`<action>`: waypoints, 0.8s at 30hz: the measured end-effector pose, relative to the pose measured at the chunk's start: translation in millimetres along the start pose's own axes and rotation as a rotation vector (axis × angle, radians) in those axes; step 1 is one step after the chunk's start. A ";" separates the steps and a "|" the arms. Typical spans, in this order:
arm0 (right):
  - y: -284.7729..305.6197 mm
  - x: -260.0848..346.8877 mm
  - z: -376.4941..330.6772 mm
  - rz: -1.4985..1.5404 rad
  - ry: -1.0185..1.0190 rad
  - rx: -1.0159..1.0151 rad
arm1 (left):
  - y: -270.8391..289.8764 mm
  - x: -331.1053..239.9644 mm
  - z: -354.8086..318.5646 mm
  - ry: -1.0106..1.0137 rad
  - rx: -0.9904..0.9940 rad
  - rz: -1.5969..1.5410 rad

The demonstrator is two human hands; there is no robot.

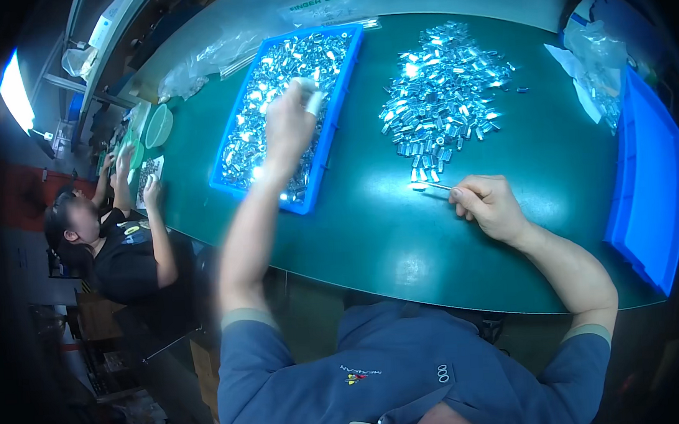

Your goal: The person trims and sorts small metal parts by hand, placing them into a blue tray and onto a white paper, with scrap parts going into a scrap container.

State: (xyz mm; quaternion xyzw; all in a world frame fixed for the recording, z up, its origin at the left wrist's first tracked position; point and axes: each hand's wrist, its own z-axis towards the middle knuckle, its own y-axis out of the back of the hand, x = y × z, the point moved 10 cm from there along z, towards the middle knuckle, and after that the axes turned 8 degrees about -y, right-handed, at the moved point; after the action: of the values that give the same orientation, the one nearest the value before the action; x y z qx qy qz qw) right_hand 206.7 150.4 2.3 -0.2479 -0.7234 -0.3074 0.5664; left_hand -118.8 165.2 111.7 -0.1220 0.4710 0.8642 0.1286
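Blur smears the left hand [289, 122] raised over the blue tray [337, 128] of small metal parts [271, 85]; something pale sits at its fingertips, but whether they pinch it I cannot tell. Right hand [489, 204] rests on the green table [371, 233], fingers clenched on a thin rod [432, 185] whose tip points at the loose pile [441, 91] just beyond. Another person's hands [134, 173] work at far left.
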 end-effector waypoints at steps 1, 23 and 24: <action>-0.7 2.9 -1.0 0.002 0.007 -0.005 | 3.6 13.2 8.0 0.021 -0.005 0.053; 4.5 -3.0 2.0 0.058 0.029 -0.009 | -71.5 -162.4 -106.0 -0.368 0.343 -0.147; 4.1 -2.6 1.4 0.038 0.039 -0.006 | -71.8 -162.4 -106.6 -0.383 0.323 -0.159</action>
State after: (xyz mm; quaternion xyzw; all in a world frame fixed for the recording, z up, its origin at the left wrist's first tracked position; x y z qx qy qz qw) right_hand 209.2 154.2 0.2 -0.2575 -0.7064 -0.3035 0.5854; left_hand 67.1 95.3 53.2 0.0294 0.5590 0.7721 0.3009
